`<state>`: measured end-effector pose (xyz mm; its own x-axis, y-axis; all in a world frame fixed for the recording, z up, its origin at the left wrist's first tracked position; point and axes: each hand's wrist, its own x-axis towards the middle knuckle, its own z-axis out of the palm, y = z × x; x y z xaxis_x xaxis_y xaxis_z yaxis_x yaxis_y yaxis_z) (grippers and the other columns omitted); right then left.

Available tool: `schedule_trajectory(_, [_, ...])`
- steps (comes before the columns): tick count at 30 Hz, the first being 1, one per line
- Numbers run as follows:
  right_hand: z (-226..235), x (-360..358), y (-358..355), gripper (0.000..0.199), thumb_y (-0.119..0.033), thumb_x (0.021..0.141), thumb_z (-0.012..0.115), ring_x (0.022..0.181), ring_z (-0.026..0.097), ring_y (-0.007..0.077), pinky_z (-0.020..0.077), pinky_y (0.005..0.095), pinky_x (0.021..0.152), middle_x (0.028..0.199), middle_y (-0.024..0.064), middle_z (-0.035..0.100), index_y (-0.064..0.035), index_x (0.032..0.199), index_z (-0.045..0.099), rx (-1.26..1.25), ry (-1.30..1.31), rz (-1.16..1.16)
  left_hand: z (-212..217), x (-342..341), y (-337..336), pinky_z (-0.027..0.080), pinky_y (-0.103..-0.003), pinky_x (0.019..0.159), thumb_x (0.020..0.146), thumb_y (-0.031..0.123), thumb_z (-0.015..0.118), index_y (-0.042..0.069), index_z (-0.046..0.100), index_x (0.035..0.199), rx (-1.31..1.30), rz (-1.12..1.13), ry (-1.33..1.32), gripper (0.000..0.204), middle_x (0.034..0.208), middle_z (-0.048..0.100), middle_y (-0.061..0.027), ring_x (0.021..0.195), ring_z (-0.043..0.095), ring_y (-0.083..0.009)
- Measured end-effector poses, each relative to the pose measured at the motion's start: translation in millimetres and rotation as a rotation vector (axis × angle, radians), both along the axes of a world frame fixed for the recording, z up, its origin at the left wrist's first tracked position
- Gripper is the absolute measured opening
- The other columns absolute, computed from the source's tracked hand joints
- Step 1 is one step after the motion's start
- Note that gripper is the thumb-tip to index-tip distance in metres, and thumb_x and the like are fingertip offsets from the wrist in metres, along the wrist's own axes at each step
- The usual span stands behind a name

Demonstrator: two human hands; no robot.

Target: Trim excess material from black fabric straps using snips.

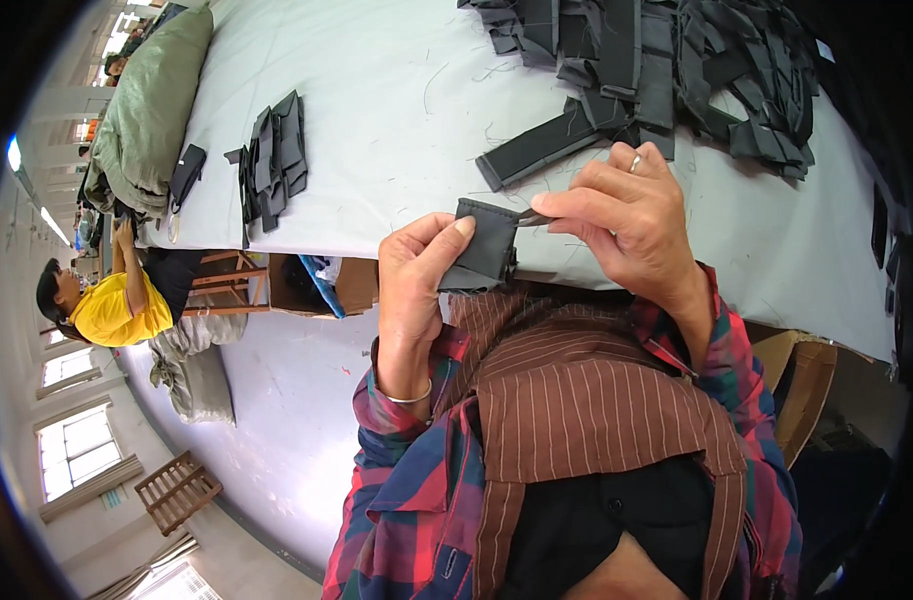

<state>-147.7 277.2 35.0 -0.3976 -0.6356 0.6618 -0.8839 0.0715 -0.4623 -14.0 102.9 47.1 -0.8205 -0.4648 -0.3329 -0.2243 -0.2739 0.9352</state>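
Observation:
In front of my body, my left hand (416, 262) is closed on a folded dark grey fabric piece (488, 238), the thumb pressed flat on its face. A line of stitching runs along the piece's upper edge. My right hand (621, 220) is pinched at the piece's right edge, wearing a ring. A small dark, narrow thing (530, 217) sticks out from its fingertips and meets the fabric; I cannot tell whether it is a tool or part of the cloth. Just beyond, a long dark fabric strip (541, 147) lies on the white table (376, 130).
A large heap of dark fabric strips (656, 60) covers the far right of the table. A smaller stack (274, 160) lies left, near a green sack (151, 110). Cardboard boxes (358, 285) stand below the edge. A person in yellow (126, 308) sits at far left.

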Motion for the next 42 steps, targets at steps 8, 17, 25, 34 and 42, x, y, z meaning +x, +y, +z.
schedule_trajectory(8, [4, 0, -1, 0.021, -0.011, 0.070, 0.075, 0.063, 0.047, 0.0168, 0.0353, 0.0290, 0.063, 0.072, -0.0016, 0.060, -0.0111, 0.090, 0.070, -0.056, -0.210, -0.008, 27, 10, 9, 0.042, -0.019, 0.059, 0.085, 0.002, 0.059, -0.003, 0.061, 0.094, 0.024, 0.030, 0.138, 0.010, 0.075, 0.062, -0.0016, 0.064, 0.054, -0.0048])
schedule_trajectory(17, [-11, 18, 0, 0.020, -0.013, 0.077, 0.071, 0.070, 0.055, 0.0168, 0.0448, 0.0275, 0.067, 0.082, 0.0049, 0.065, -0.0044, 0.095, 0.067, -0.063, -0.709, 0.068, -35, 0, -6, 0.041, -0.021, 0.082, 0.073, -0.014, 0.061, 0.005, 0.052, 0.088, -0.310, 0.064, 0.421, 0.026, 0.092, 0.059, -0.0024, 0.088, 0.055, -0.0083])
schedule_trajectory(25, [-14, 18, 0, 0.018, -0.012, 0.075, 0.072, 0.068, 0.057, 0.0181, 0.0448, 0.0283, 0.066, 0.080, 0.0061, 0.066, -0.0053, 0.091, 0.068, -0.039, -0.644, 0.057, -44, -6, 2, 0.043, -0.022, 0.081, 0.073, -0.012, 0.067, 0.007, 0.051, 0.083, -0.301, 0.106, 0.468, 0.027, 0.091, 0.061, -0.0034, 0.085, 0.056, -0.0089])
schedule_trajectory(34, [-16, 22, -6, 0.016, -0.011, 0.073, 0.073, 0.064, 0.055, 0.0183, 0.0422, 0.0286, 0.061, 0.076, 0.0042, 0.066, -0.0068, 0.088, 0.068, -0.069, -0.553, 0.027, -47, -7, 7, 0.043, -0.023, 0.080, 0.072, -0.012, 0.068, 0.007, 0.051, 0.083, -0.273, 0.100, 0.452, 0.028, 0.090, 0.062, -0.0037, 0.085, 0.057, -0.0091])
schedule_trajectory(42, [-19, 19, -4, 0.014, -0.011, 0.073, 0.074, 0.063, 0.055, 0.0181, 0.0424, 0.0280, 0.061, 0.074, 0.0043, 0.065, -0.0067, 0.085, 0.068, -0.067, -0.515, 0.005, -51, -8, 6, 0.043, -0.023, 0.080, 0.072, -0.012, 0.067, 0.007, 0.050, 0.082, -0.287, 0.118, 0.457, 0.028, 0.089, 0.062, -0.0037, 0.084, 0.056, -0.0088])
